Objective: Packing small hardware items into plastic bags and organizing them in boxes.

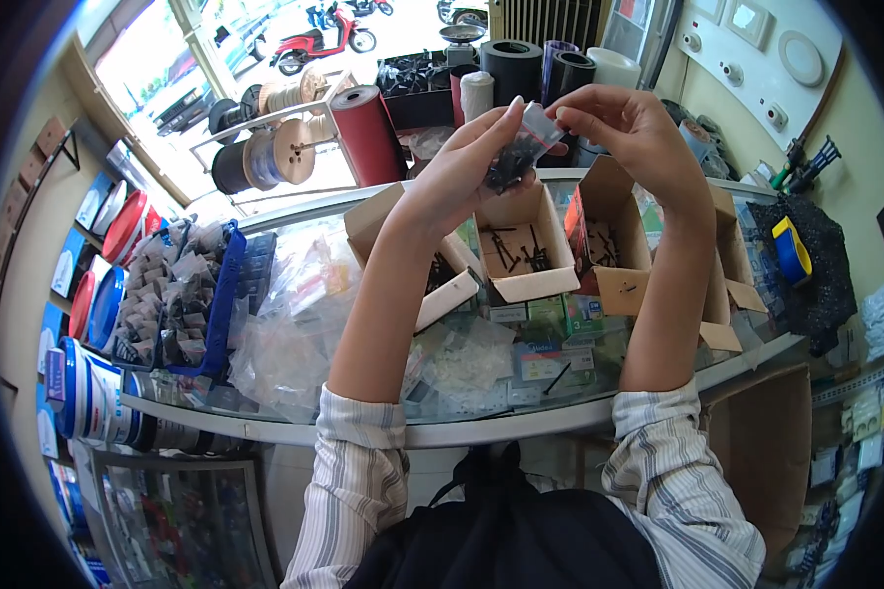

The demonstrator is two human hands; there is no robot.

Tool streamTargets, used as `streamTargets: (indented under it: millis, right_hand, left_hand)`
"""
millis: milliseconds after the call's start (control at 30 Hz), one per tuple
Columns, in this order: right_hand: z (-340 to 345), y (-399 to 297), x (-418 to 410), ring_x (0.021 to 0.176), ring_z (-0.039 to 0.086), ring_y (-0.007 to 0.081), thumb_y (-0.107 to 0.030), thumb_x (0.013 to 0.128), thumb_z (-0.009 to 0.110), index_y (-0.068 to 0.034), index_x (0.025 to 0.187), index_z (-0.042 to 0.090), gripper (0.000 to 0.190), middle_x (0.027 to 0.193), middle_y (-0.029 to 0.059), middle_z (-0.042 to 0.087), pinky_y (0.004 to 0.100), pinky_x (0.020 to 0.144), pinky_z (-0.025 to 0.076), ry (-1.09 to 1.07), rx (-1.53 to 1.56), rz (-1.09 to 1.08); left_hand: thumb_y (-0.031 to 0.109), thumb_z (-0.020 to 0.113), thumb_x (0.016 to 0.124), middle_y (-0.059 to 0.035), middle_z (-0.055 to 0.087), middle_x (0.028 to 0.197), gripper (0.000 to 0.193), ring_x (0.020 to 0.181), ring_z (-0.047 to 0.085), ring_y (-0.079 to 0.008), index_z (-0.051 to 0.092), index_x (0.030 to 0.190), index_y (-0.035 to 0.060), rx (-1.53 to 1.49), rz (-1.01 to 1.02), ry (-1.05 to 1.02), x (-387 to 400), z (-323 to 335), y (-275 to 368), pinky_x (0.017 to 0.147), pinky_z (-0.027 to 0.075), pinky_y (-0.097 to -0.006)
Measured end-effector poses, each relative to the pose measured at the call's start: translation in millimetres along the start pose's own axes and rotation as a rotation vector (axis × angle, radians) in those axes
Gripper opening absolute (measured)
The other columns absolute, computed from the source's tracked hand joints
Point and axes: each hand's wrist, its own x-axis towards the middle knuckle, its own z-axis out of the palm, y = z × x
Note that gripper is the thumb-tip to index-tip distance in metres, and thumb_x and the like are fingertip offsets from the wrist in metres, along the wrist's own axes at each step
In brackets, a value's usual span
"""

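My left hand (479,158) holds a small clear zip-lock bag (524,147) with dark screws in its lower part. The thumb and fingers of my right hand (615,125) pinch the bag's top corner. Both hands are raised over a row of open cardboard boxes. Black screws lie in the middle box (534,283) below the bag. To its right, an orange-sided box (622,291) also has screws inside. My left forearm partly covers another box (449,298) of screws. A single black screw (557,378) rests on the glass counter near its front edge.
A blue basket (221,309) full of small filled bags stands at the left. Loose clear plastic bags (280,353) cover the counter beside it. A blue-and-yellow tape roll (792,250) lies at the right. Sheet rolls (512,73) and cable spools (280,154) stand behind the counter (486,431).
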Motion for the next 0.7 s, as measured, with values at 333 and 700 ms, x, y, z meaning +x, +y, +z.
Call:
streamTargets:
  millis: [333,700]
  right_hand:
    - [14,-3,6,0.073,0.059,0.0083,-0.015,0.079,0.064,-0.004,0.089,0.065,0.015,0.077,0.0031,0.064,0.0221,0.067,0.049,0.242,0.031,-0.014]
    - [19,-7,5,0.07,0.058,0.0113,-0.03,0.083,0.059,0.0,0.085,0.066,0.03,0.075,0.0073,0.063,0.0242,0.065,0.046,0.15,-0.154,-0.03]
  left_hand:
    - [0.043,0.035,0.092,-0.0104,0.061,0.093,0.046,0.062,0.052,-0.0065,0.048,0.112,0.0037,0.064,0.031,-0.013,0,1,-2,0.055,0.043,-0.0184]
    - [0.04,0.036,0.093,-0.0085,0.061,0.091,0.043,0.065,0.052,-0.0059,0.048,0.111,0.0031,0.044,0.059,0.042,0,-2,2,0.056,0.044,-0.0189]
